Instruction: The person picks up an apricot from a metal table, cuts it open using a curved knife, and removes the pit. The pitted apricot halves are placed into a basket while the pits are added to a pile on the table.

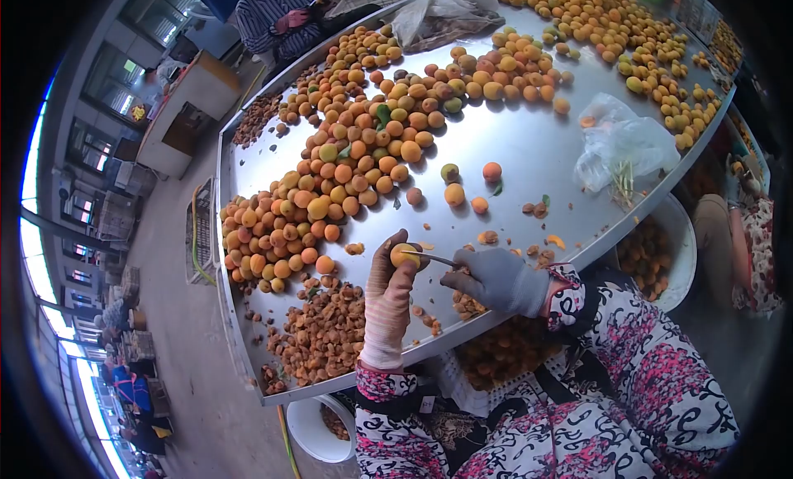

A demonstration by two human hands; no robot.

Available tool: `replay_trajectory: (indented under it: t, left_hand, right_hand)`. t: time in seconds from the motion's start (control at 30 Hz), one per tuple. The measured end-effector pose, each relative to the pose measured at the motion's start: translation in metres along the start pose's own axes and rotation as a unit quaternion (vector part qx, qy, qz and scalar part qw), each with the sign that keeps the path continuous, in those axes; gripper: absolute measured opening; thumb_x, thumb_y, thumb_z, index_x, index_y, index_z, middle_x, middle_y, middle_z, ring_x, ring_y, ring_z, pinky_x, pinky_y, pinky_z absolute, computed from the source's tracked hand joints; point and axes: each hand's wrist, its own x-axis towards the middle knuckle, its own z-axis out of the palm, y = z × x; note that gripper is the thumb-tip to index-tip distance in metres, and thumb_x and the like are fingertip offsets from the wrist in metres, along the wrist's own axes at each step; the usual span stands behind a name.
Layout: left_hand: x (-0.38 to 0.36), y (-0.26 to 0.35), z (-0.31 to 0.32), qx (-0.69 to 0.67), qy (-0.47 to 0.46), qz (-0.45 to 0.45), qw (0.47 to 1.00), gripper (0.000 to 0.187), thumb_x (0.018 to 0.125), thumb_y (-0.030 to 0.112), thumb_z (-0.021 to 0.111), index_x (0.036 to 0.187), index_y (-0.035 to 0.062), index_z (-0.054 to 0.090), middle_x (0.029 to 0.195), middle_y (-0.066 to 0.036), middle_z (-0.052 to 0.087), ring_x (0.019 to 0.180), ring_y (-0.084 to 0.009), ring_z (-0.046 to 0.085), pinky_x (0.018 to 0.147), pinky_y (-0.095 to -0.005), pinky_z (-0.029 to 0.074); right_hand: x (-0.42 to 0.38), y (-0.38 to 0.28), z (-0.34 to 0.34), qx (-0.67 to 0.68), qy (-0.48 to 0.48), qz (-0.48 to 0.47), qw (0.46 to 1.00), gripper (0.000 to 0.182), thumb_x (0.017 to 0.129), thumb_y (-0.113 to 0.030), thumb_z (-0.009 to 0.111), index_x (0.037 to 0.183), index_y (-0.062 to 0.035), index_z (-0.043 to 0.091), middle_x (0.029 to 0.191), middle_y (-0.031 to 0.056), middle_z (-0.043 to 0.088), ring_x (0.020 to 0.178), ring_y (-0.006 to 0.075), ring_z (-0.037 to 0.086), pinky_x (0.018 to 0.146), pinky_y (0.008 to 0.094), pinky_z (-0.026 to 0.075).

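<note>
My left hand point(390, 293), in a stained pale glove, holds a yellow-orange apricot point(405, 255) upright between thumb and fingers. My right hand point(494, 279), in a grey glove, is closed round a small knife point(434, 258), whose blade reaches the apricot. Both hands are above the near edge of the metal table point(496, 140). Beyond them lie a few loose apricots point(454, 195) and a long heap of apricots point(330, 173). A pile of brown pits point(318, 334) sits left of my left hand.
A clear plastic bag point(619, 140) lies at the right. Below the table edge are a crate point(462, 386), a white bucket point(310, 429) and a white tub point(684, 252) with apricot pieces. A person in stripes point(281, 21) is across the table; another person point(756, 248) is at the right.
</note>
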Motion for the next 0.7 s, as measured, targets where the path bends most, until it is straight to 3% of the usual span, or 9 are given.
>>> replay_trajectory:
  t: [0.17, 0.23, 0.33, 0.43, 0.47, 0.57, 0.67, 0.7]
  left_hand:
    - [0.001, -0.008, -0.001, 0.042, -0.002, 0.012, 0.999, 0.036, 0.089, 0.012, 0.052, 0.122, -0.0012, 0.045, 0.097, -0.008, 0.057, 0.092, -0.0151, 0.056, 0.085, -0.0271, 0.044]
    - [0.0, -0.017, 0.004, 0.033, -0.012, 0.026, 0.999, 0.036, 0.089, 0.015, 0.052, 0.121, -0.0022, 0.045, 0.095, -0.008, 0.058, 0.091, -0.0155, 0.056, 0.085, -0.0274, 0.044]
    - [0.004, -0.018, 0.021, -0.245, 0.02, -0.049, 0.968, 0.046, 0.091, 0.03, 0.051, 0.121, -0.0052, 0.042, 0.093, -0.01, 0.059, 0.09, -0.0193, 0.057, 0.086, -0.0306, 0.045]
    - [0.013, -0.022, 0.017, -0.26, 0.016, -0.056, 0.964, 0.046, 0.091, 0.028, 0.051, 0.124, -0.0031, 0.039, 0.094, -0.011, 0.059, 0.092, -0.0195, 0.057, 0.089, -0.0322, 0.043]
    - [0.015, -0.02, 0.019, -0.221, 0.007, 0.01, 0.975, 0.046, 0.091, 0.027, 0.052, 0.125, -0.0006, 0.038, 0.094, -0.012, 0.059, 0.096, -0.0204, 0.056, 0.092, -0.033, 0.041]
    - [0.011, -0.008, 0.021, -0.086, -0.01, 0.016, 0.996, 0.049, 0.089, 0.029, 0.054, 0.126, 0.001, 0.036, 0.094, -0.012, 0.06, 0.1, -0.0219, 0.054, 0.092, -0.0339, 0.04]
    - [0.011, -0.029, 0.03, -0.367, -0.015, -0.073, 0.927, 0.046, 0.088, 0.032, 0.056, 0.118, -0.0003, 0.043, 0.09, -0.012, 0.061, 0.098, -0.0224, 0.054, 0.091, -0.0325, 0.039]
    - [0.011, -0.029, 0.03, -0.369, -0.013, -0.071, 0.927, 0.046, 0.088, 0.032, 0.056, 0.118, -0.0003, 0.043, 0.09, -0.012, 0.061, 0.098, -0.0224, 0.054, 0.091, -0.0325, 0.039]
  right_hand:
    - [-0.001, -0.002, 0.006, -0.016, -0.011, 0.048, 0.999, 0.042, 0.089, -0.045, 0.045, 0.095, -0.0044, 0.051, 0.071, 0.0179, 0.06, 0.07, 0.0359, 0.061, 0.061, 0.0433, 0.047]
    - [-0.001, 0.002, 0.022, 0.02, 0.042, 0.032, 0.998, 0.037, 0.088, -0.041, 0.049, 0.095, -0.0049, 0.053, 0.067, 0.0163, 0.058, 0.067, 0.0343, 0.059, 0.057, 0.0406, 0.045]
    - [0.002, -0.006, 0.03, 0.084, 0.115, 0.009, 0.99, 0.038, 0.089, -0.041, 0.048, 0.097, -0.0047, 0.053, 0.066, 0.0166, 0.058, 0.067, 0.0349, 0.059, 0.058, 0.041, 0.045]
    - [0.009, -0.005, 0.02, 0.022, 0.047, 0.056, 0.997, 0.05, 0.089, -0.051, 0.041, 0.101, -0.004, 0.054, 0.074, 0.0209, 0.061, 0.073, 0.0371, 0.061, 0.063, 0.0439, 0.048]
    - [0.01, -0.005, 0.015, 0.033, 0.042, 0.066, 0.996, 0.051, 0.09, -0.052, 0.039, 0.101, -0.0045, 0.053, 0.075, 0.0204, 0.061, 0.074, 0.0378, 0.061, 0.064, 0.0439, 0.048]
    - [0.011, -0.003, 0.008, 0.057, 0.021, 0.057, 0.997, 0.051, 0.09, -0.052, 0.038, 0.102, -0.0049, 0.053, 0.076, 0.0203, 0.061, 0.076, 0.0384, 0.06, 0.066, 0.0439, 0.048]
    - [0.009, 0.0, 0.024, 0.093, 0.076, 0.031, 0.992, 0.051, 0.09, -0.052, 0.038, 0.103, -0.0048, 0.053, 0.078, 0.0216, 0.061, 0.077, 0.0394, 0.06, 0.066, 0.0441, 0.048]
    - [0.01, 0.001, 0.026, 0.097, 0.098, 0.017, 0.99, 0.05, 0.09, -0.051, 0.038, 0.104, -0.005, 0.053, 0.078, 0.0218, 0.061, 0.077, 0.0395, 0.06, 0.066, 0.0441, 0.048]
